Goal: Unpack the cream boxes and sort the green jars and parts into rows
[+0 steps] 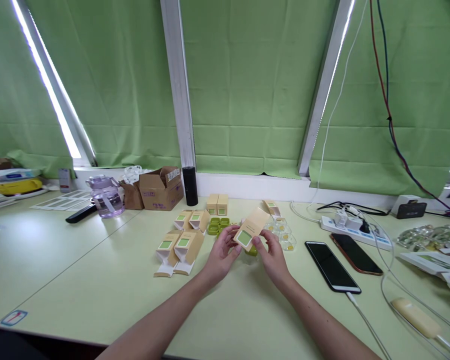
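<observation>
Between both hands is a small tan carton [252,227] with a green window print, tilted above the table. My left hand [222,254] grips its left side, and my right hand [273,256] pinches its lower right edge. Under and behind the carton are small green square containers [213,226], partly hidden by it. To the left stand several tan cartons [187,244], the nearer ones with their end flaps open. Two closed cartons [217,205] sit farther back. Clear plastic pieces with yellow spots [283,234] lie right of the held carton, beside another carton [272,208].
On the right lie a white-framed phone [332,266], a dark phone [355,253], a power strip [354,231] and loose cables. Toward the back left are a purple bottle [107,197], a cardboard box [161,189] and a black cylinder [190,186].
</observation>
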### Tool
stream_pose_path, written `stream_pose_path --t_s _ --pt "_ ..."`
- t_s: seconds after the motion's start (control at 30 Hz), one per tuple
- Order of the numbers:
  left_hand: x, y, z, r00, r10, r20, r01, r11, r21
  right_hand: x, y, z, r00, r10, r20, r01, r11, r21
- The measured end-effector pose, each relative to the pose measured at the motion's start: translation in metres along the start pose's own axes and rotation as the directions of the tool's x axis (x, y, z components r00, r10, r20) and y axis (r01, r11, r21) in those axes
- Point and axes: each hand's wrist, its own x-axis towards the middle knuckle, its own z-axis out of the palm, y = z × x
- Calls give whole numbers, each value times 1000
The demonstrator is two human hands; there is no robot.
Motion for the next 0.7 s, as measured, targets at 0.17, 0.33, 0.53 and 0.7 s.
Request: stream_pose_path --t_s 0.17,0.33,0.53,0.7 --pt "0 1 -1 1000 -8 -1 8 1000 22 -1 0 0 1000 -4 9 5 1000 -21" --pt "0 1 -1 1000 -6 5 6 999 45 -1 -1 -1 1000 -1 12 2 999 -38" --pt "0 -1 -3 1000 5 9 -6 996 86 0 0 -1 999 -40 28 42 995 -89" --pt "1 -1 -3 1000 0 1 0 994 111 -1 -2 0 997 -65 48 71 989 -126"
